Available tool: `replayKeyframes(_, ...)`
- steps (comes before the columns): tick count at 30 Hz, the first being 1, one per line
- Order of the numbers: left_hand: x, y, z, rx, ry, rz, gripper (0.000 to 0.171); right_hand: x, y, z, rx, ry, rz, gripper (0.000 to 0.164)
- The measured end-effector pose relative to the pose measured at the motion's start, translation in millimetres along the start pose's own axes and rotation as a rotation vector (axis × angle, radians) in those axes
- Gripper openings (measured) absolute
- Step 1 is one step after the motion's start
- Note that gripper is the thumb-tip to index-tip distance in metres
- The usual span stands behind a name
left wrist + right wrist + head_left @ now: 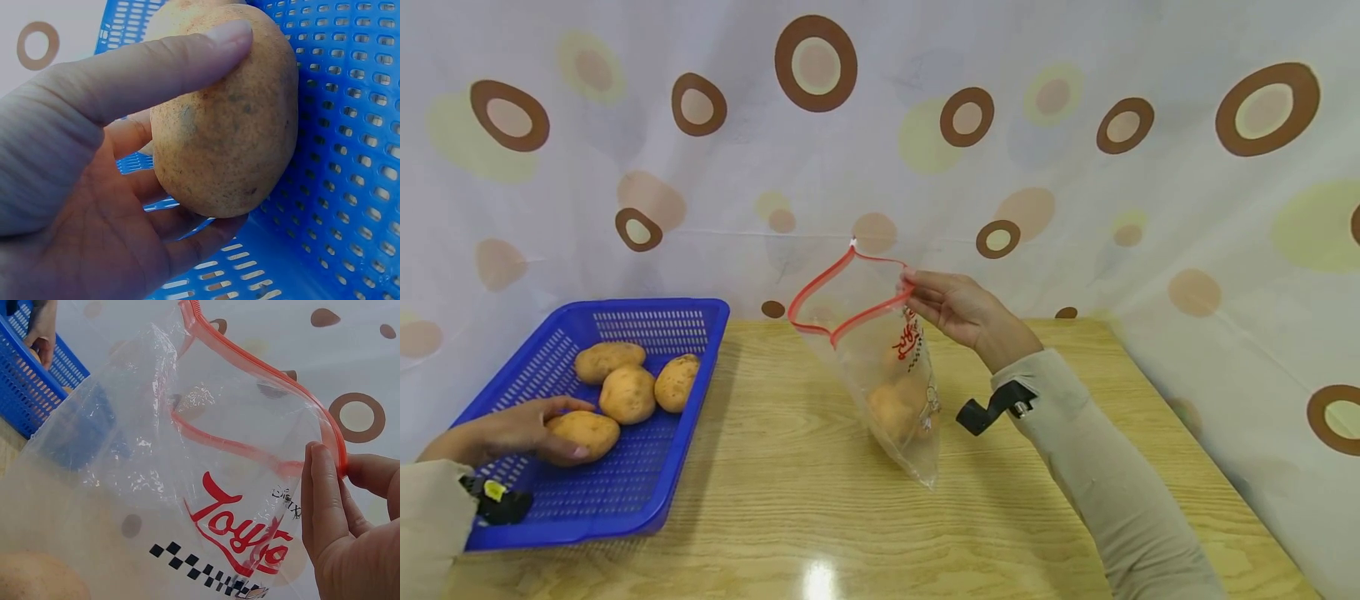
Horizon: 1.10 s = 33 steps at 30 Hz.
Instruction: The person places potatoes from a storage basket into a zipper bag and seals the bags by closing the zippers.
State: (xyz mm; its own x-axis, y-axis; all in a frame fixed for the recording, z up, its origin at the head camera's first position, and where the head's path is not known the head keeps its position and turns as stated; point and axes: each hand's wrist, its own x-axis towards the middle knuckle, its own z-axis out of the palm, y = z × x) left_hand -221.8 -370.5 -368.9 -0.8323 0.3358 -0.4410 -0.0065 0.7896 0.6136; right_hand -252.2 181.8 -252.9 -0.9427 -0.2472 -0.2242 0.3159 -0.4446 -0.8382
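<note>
Inside the blue basket (700, 400), my left hand (512, 429) grips a potato (583, 435). The left wrist view shows the thumb across that potato (231, 131) and the fingers curled beneath it. Three more potatoes lie beside it, the nearest being a round potato (627, 394). With thumb and fingers, my right hand (962, 312) pinches the red zip rim of a clear zip bag (872, 358). The bag's mouth gapes open, and potatoes (895, 408) show through its lower part. Red lettering (237, 525) and a checkered strip mark its side.
A wooden table (775, 500) lies under the basket and bag. Behind it hangs a white sheet with brown ring patterns (816, 62). Each wrist carries a black camera mount, such as the right mount (996, 408).
</note>
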Motion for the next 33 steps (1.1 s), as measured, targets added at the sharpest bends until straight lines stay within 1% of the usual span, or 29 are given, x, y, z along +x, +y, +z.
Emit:
replayKeyframes(3,-0.4,-0.5,0.8,-0.002,0.002,-0.005,0.082,0.4,0.6,0.5,-0.01,0.003,0.0,0.019)
replayKeyframes(7,0.6,0.2,0.7,0.017,0.019,-0.01,0.08,0.4,0.6,-0.5,-0.011,0.006,0.001,0.018)
replayKeyframes(11,-0.3,0.9,-0.9,0.01,0.023,-0.019,0.08,1.6,0.1,0.4,-0.008,0.003,0.002,0.018)
replayKeyframes(19,-9.0,3.9,-6.2,-0.12,0.013,-0.06,0.078,3.4,0.2,2.6,-0.006,-0.001,0.001,0.017)
replayKeyframes(24,-11.5,6.6,-8.7,-0.157,0.014,-0.06,0.078,3.7,1.6,2.3,-0.002,-0.006,0.007,0.015)
replayKeyframes(28,-12.2,11.7,-10.9,-0.102,0.032,-0.025,0.08,3.6,2.0,1.5,-0.015,0.007,0.005,0.017)
replayKeyframes(29,-12.4,13.9,-11.0,-0.089,0.042,-0.024,0.081,3.7,2.0,1.4,-0.017,0.011,0.004,0.017)
replayKeyframes(31,-13.2,17.3,-11.9,-0.053,0.064,0.008,0.08,4.1,2.1,1.8,-0.018,0.02,0.003,0.018)
replayKeyframes(33,-15.0,21.8,-13.2,-0.035,0.086,0.017,0.079,4.7,2.2,2.5,-0.016,0.022,0.002,0.018)
